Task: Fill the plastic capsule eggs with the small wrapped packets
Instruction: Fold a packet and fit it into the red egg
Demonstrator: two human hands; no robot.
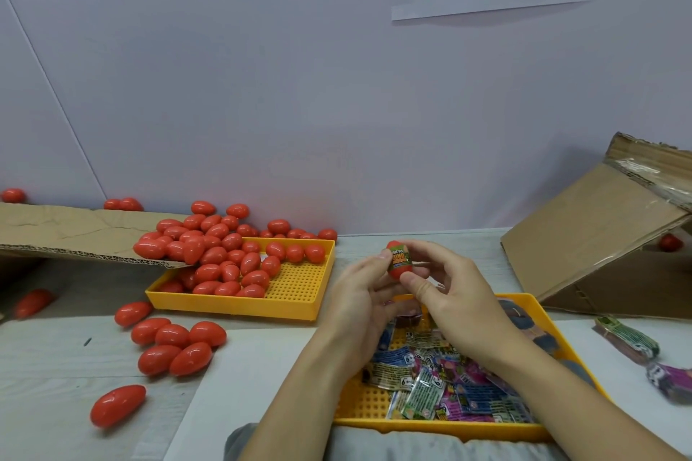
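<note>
We pinch a labelled red egg (400, 263) between both hands, left hand (359, 295), right hand (455, 305) | above the packet tray (442, 427) | loose eggs (176, 346) on the worktop (56, 367)

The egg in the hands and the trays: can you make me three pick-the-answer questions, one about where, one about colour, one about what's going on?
1. Where are the wrapped packets?
A. near tray
B. far tray
C. cardboard box

2. What colour are the trays?
A. blue
B. yellow
C. green

3. What is happening to the labelled egg?
A. lying on the table
B. sitting in a tray
C. held by both hands

Answers: 1 A, they fill the near tray. 2 B, both rims are yellow, far tray too. 3 C, left hand and right hand pinch it.
</note>
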